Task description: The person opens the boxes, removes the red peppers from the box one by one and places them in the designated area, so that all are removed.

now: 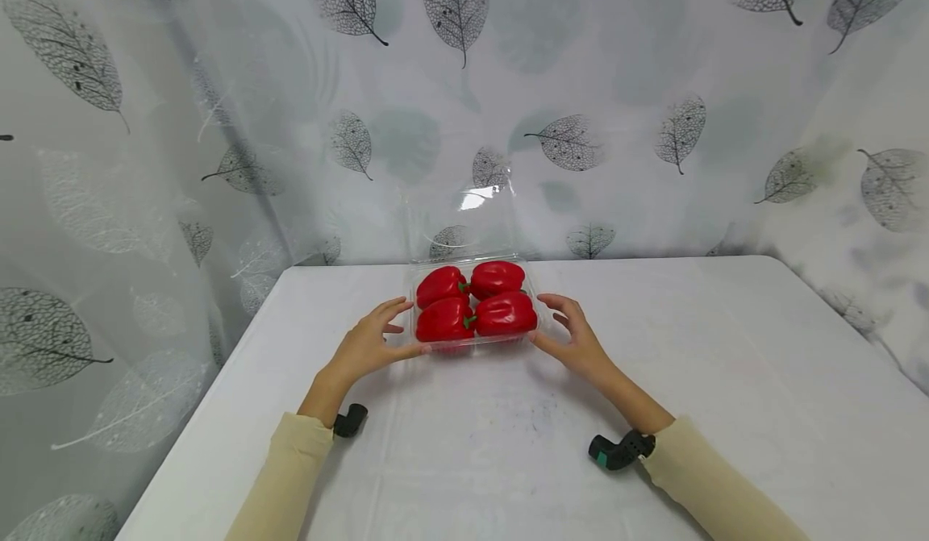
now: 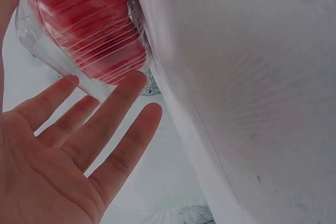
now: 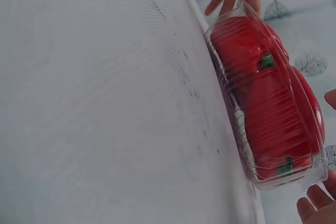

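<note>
A clear plastic clamshell box stands near the far edge of the table, its transparent lid raised upright behind it. Several red bell peppers with green stems fill the base in two rows. My left hand is at the box's left side, thumb at the front corner and fingers along the side. In the left wrist view its fingers are straight and spread beside the ribbed wall, fingertips close to the rim. At the right side, my right hand has its thumb at the front corner, fingers extended beside the rim.
A white cloth covers the table, with faint dark marks in front of the box. Behind it hangs a leaf-patterned curtain. Dark wrist cameras sit on both wrists.
</note>
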Available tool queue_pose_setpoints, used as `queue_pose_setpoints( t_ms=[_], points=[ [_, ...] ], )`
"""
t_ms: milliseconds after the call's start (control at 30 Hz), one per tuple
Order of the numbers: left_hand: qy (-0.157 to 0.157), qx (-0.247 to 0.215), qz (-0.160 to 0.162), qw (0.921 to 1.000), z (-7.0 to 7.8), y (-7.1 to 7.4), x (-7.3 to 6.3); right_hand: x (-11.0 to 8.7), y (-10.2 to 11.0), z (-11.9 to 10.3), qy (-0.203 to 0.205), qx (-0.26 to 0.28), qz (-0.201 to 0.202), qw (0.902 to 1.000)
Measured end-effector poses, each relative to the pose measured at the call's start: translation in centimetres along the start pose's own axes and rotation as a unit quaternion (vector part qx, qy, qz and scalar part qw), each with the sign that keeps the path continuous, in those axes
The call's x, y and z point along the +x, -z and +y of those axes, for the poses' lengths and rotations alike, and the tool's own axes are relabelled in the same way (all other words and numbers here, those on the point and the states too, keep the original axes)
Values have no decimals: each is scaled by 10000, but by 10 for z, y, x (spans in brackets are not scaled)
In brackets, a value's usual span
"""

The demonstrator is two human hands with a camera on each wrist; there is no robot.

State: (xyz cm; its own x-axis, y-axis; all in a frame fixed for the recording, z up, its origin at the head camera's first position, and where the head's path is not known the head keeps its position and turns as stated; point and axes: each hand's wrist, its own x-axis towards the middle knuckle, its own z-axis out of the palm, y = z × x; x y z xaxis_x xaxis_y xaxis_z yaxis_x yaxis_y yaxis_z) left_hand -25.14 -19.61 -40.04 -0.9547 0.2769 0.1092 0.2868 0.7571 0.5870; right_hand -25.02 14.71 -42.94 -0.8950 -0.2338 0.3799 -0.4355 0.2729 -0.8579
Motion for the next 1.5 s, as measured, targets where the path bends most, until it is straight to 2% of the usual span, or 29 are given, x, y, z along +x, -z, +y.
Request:
queue_pose_setpoints(
  t_ms=[67,300,433,533,600,800,1267,1500],
  points=[
    [20,-20,-13,10000,0,0,0,1,-1,-3,34,52,38,10000],
    [-51,-88,16,9999,-1,0,1,2,-1,-39,263,114,212,9994],
    [-83,-146,26,9999,1,0,1,6,-1,-44,361,185,327,9986],
    [-60,-120,21,9999,2,0,1,9,-1,-42,422,122,390,9983],
    [-64,-107,22,9999,2,1,1,12,-1,-33,426,91,414,9982],
    [-83,-105,34,9999,1,1,1,21,-2,-9,153,-97,245,9995],
    [-61,-141,23,9999,-1,-1,1,27,-13,-11,220,-941,-119,9953],
    [-31,-147,0,9999,-1,-1,0,28,-16,-18,-25,-1330,-244,9908]
  ],
)
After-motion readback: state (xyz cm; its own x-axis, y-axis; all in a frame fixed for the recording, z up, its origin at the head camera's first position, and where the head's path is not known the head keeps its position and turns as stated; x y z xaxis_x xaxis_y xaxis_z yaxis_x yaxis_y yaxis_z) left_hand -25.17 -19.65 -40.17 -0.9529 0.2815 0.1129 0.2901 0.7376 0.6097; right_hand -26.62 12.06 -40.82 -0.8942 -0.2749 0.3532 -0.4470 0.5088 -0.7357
